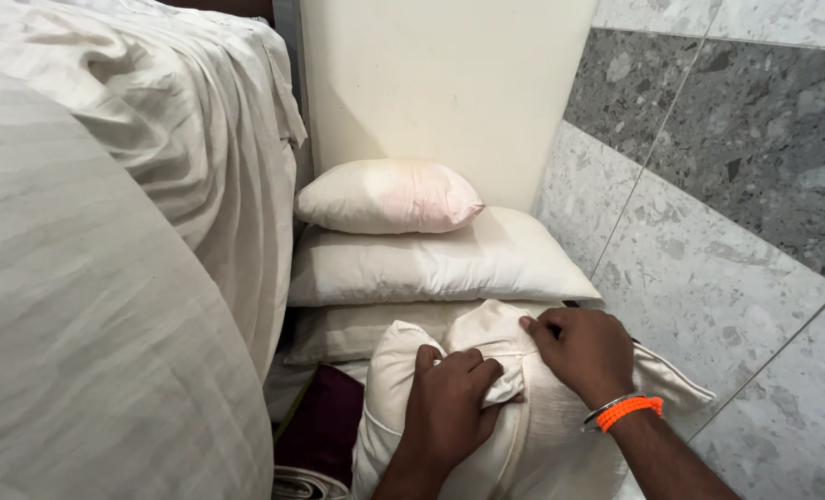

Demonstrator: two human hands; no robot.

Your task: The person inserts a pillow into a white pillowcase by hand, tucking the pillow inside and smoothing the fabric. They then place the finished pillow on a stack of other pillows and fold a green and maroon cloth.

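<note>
A cream pillow [533,435] in a cream cover stands on end at the bottom centre of the head view. My left hand [450,407] pinches a fold of the cover's open end near the zip. My right hand [584,352] presses down on the fabric just beside it, fingertips at the zip line. An orange bead bracelet and a metal bangle circle my right wrist [627,410]. Behind the pillow lies a stack of pillows: a small pinkish one [389,196] on top, a larger white one [440,259] under it, a third cream one [357,329] at the bottom.
A bed draped in a cream sheet [116,231] fills the left side. A cream wall panel [440,83] stands behind the pillow stack. Grey speckled floor tiles [727,213] spread to the right. Dark maroon cloth [325,421] lies between the bed and the pillow.
</note>
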